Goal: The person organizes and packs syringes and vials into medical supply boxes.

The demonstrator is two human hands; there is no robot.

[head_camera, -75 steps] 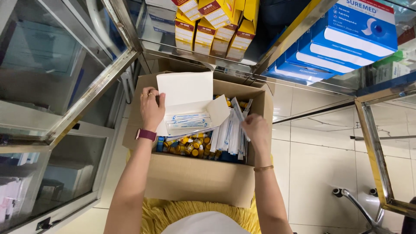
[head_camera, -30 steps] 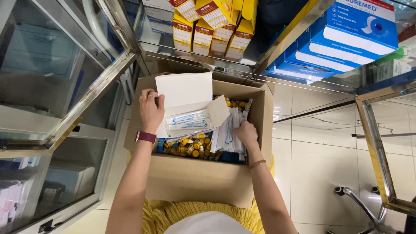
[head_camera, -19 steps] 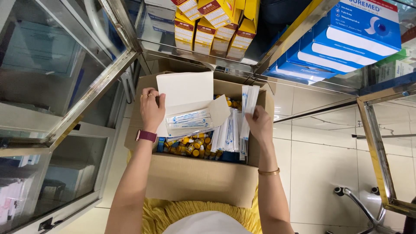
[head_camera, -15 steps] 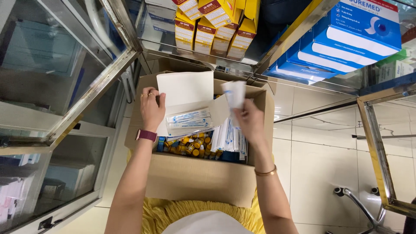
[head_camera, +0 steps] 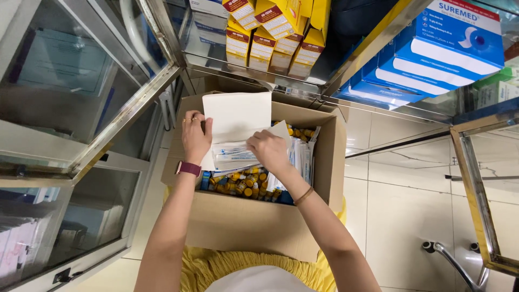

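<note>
Glass cabinet door [head_camera: 65, 108] at far left, closed; left hand [head_camera: 195, 138] pinches the edge of a white open box [head_camera: 237, 116] held over the cardboard carton [head_camera: 254, 221]; right hand [head_camera: 268, 151], fingers curled, presses sealed packets [head_camera: 232, 156] into that box; judged partly filled; upright packets [head_camera: 301, 157] and yellow-capped vials [head_camera: 240, 184] remain in the carton; blue boxes [head_camera: 432, 59] shelved at right.
</note>
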